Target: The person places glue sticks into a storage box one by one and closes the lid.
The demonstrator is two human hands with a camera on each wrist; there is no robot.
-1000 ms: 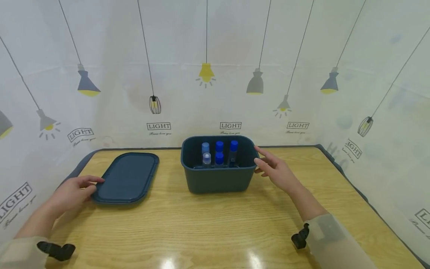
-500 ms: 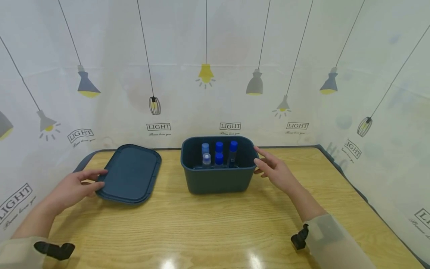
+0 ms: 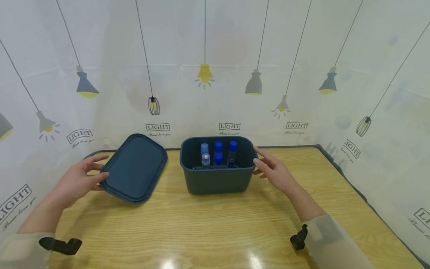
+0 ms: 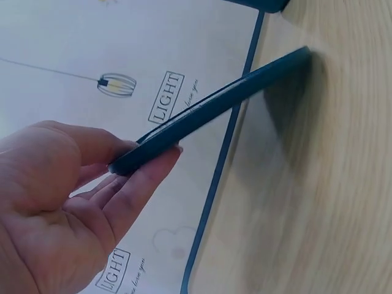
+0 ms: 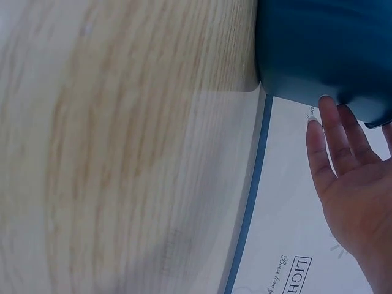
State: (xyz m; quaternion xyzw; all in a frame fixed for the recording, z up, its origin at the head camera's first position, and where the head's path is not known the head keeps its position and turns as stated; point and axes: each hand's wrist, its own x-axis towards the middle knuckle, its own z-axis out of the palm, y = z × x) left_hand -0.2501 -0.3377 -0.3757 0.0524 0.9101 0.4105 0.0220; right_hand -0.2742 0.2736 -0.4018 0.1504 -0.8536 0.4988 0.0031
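Observation:
My left hand (image 3: 78, 178) pinches the left edge of a dark blue lid (image 3: 136, 168), thumb on top and fingers beneath. In the left wrist view the lid (image 4: 214, 107) slants, its held edge raised off the table and its far end lower, above a shadow. A matching dark blue bin (image 3: 220, 182) stands upright at the back middle, right of the lid. Several small bottles (image 3: 218, 159) with blue or clear caps stand inside. At the bin's right end my right hand (image 3: 277, 173) has loosely extended fingers touching or very near the rim and side.
Under everything is a wood-grain table (image 3: 201, 224) with a dark edge strip. A pale curtain (image 3: 181, 45) printed with lamps encloses the back and both sides, close behind the bin. Black wrist mounts (image 3: 60, 246) sit on both sleeves.
My left hand has lifted the lid's left side off the table and moved it slightly up and to the right. My right hand and the bin have stayed put.

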